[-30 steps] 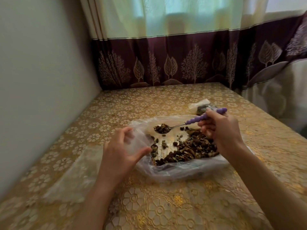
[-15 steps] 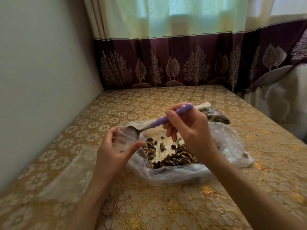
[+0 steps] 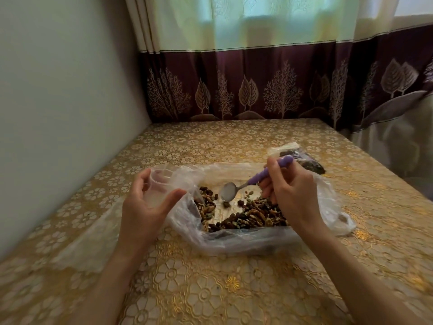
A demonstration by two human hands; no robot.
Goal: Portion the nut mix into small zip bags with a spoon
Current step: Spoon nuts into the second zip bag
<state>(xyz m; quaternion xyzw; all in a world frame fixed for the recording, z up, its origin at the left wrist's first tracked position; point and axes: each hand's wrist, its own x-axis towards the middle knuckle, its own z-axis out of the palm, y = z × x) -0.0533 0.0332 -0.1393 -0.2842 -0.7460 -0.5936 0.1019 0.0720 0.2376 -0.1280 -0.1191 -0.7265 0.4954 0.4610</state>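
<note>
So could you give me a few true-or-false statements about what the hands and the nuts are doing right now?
1. The right hand grips a purple-handled spoon. True.
2. The spoon bowl is heaped with nuts. False: it looks empty, just above the nut mix.
3. The left hand holds a small clear zip bag by its open mouth. True.
4. The nut mix lies in a ceramic bowl. False: it lies on a large opened plastic bag.
5. A filled small bag lies beyond the right hand. True.
</note>
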